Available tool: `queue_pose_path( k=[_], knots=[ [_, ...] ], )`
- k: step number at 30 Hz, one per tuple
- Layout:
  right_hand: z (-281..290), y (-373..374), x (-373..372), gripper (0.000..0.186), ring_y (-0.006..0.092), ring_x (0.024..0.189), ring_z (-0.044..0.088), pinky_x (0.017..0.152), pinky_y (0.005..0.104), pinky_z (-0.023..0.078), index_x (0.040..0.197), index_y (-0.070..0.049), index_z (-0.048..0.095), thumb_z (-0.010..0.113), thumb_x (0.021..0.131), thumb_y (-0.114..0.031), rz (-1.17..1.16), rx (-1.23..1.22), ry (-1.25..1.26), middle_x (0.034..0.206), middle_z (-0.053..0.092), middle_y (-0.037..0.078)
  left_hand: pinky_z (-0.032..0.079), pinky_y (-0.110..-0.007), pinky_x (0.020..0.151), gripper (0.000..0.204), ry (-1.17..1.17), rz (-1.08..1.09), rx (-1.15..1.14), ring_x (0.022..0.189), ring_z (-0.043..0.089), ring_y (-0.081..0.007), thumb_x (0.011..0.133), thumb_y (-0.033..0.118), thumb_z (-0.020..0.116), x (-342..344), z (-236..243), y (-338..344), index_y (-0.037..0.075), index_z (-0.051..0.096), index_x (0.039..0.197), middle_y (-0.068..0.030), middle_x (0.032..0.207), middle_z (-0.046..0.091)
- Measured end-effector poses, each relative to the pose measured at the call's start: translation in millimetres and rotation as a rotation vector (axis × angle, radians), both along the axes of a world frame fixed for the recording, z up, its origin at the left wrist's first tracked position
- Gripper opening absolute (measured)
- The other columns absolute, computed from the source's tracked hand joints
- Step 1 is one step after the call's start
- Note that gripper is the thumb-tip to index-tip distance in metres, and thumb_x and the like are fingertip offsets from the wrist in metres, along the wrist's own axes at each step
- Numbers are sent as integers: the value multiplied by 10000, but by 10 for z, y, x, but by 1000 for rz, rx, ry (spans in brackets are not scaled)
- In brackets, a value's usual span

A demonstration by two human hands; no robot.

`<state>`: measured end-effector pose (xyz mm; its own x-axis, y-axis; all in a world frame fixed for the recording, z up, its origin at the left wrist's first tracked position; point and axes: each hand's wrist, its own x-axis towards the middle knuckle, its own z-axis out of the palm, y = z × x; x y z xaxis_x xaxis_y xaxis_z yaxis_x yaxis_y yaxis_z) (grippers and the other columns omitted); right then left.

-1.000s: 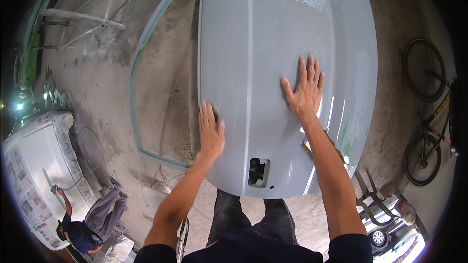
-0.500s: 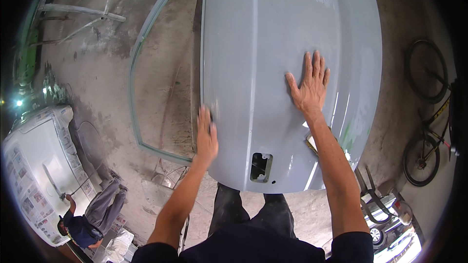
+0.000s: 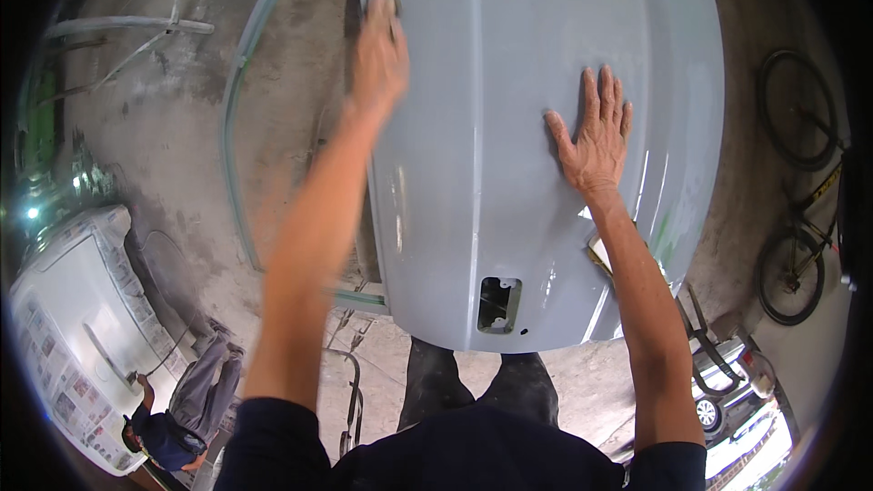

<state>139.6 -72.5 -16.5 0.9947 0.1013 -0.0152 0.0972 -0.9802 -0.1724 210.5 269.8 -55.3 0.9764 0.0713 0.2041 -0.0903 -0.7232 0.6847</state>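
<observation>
A grey-primed car door (image 3: 527,173) lies flat before me, its surface wet and shiny in places. My left hand (image 3: 380,68) is up at the far part of the door's left edge, fingers closed over a small dark pad (image 3: 393,14); motion blur and the fingers hide most of it. Spread flat on the right half of the panel, my right hand (image 3: 596,141) holds nothing. A small pale, yellowish block (image 3: 600,255) shows partly from under my right forearm. The door's handle opening (image 3: 499,305) is at the near end.
The door's window frame (image 3: 235,118) stretches out on the left. A metal stand (image 3: 136,27) is at the far left. At the lower left a person (image 3: 168,436) works at a white, paper-masked vehicle panel (image 3: 91,309). A bicycle (image 3: 805,218) leans by the right wall.
My left hand has slid far up along the door's left edge with the dark pad. The right hand still lies flat on the panel; the view has shifted slightly.
</observation>
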Motion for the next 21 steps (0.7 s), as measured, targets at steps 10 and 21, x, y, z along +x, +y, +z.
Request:
queue_pose_path(
  k=[10,21],
  knots=[
    [78,30,37,916,352,1687,174,1373,557,101,1755,-167,259,515,1049,-692,7,-6,6,1824,213,131,187,-537,1364,622,351,233,51,1655,225,-463,1203,285,306,-2164,290,-573,-102,265,1688,-322,1776,215],
    [-105,-42,-1,919,314,1695,154,1384,531,86,1762,-214,240,499,1045,-727,27,-8,-49,1830,202,92,96,-502,1386,767,135,-56,215,1694,129,-368,1171,456,341,428,-260,204,-29,158,1737,-238,1819,150]
  ],
)
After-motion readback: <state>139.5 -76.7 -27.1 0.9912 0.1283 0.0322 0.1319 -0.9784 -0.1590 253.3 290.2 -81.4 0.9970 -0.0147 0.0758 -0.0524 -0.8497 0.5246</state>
